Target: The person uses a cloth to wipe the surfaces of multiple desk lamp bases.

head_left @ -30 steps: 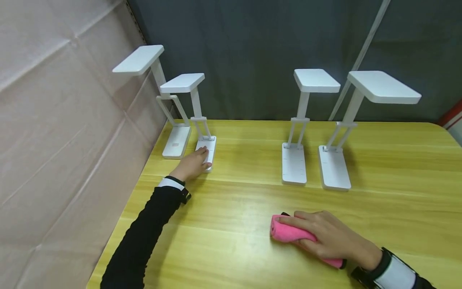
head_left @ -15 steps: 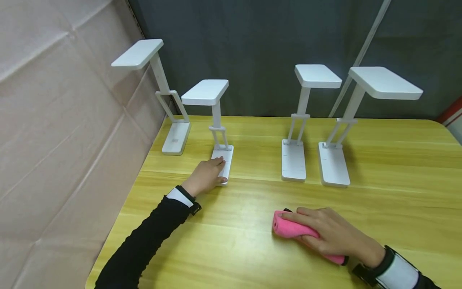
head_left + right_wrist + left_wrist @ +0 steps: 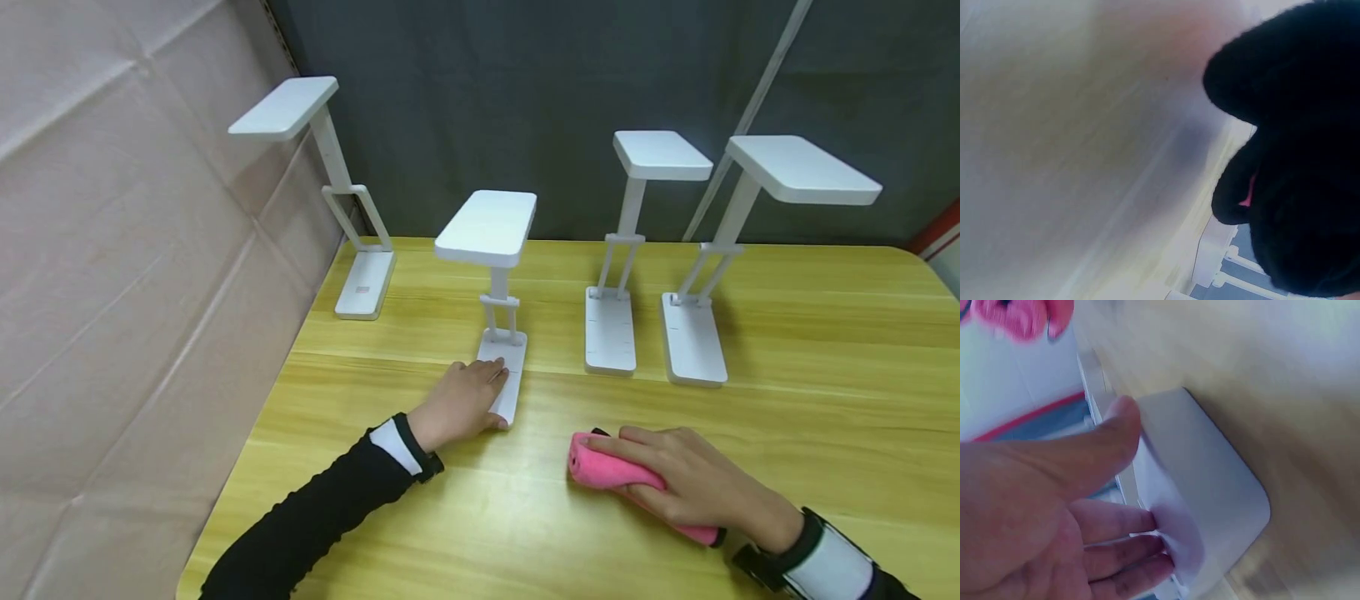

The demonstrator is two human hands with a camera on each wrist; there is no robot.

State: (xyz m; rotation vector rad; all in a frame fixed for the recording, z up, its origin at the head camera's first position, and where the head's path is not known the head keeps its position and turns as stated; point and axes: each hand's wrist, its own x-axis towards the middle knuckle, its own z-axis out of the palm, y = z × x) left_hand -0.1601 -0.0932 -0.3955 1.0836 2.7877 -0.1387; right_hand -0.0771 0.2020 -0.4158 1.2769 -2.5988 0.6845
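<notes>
Left hand [image 3: 459, 406] gripping the base of the desk lamp [image 3: 501, 377] near the table's [image 3: 825, 433] front edge, right hand [image 3: 693, 487] pressed flat on the pink cloth [image 3: 600, 473]; probably light, rigid, top-heavy plastic, best held low by the base.

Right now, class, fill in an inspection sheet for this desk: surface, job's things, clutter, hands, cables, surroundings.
Surface: yellow wooden table.
Job's things: white lamp upright near the front; pink cloth lying flat.
Clutter: three more white lamps, far-left lamp, middle lamp and right lamp, stand behind.
Hands: left hand grips the lamp's base; right hand rests on the cloth.
Cables: nothing seen.
Surroundings: dark curtain behind, pale panel on the left.
</notes>
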